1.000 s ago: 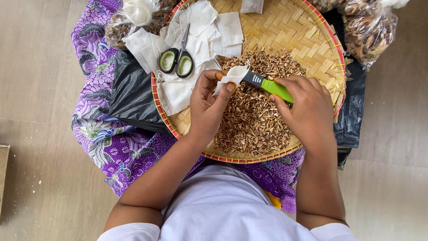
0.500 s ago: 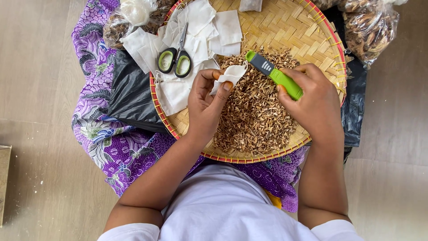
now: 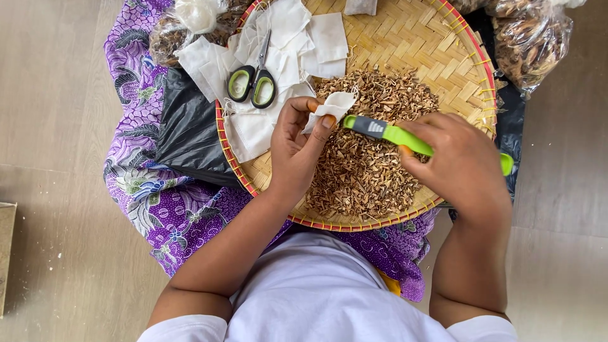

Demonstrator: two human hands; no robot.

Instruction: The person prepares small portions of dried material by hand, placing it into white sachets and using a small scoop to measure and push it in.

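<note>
My left hand (image 3: 299,144) pinches a small white cloth pouch (image 3: 331,106) open above a heap of dried brown herb pieces (image 3: 367,149). My right hand (image 3: 459,163) grips a green-handled scoop (image 3: 394,133), its grey front end touching the pouch's mouth. Both hands hover over a round woven bamboo tray (image 3: 405,44) with a red rim. Whether the scoop carries herbs is hidden.
Green-handled scissors (image 3: 252,81) lie on a pile of white pouches (image 3: 278,50) at the tray's left. A black plastic bag (image 3: 190,130) and purple floral cloth (image 3: 171,202) lie beneath. Clear bags of dried herbs (image 3: 529,44) sit at top right and top left.
My right hand lifted the scoop away up over the tray, then brought it back down to the pouch's mouth. My left hand kept holding the pouch in place.
</note>
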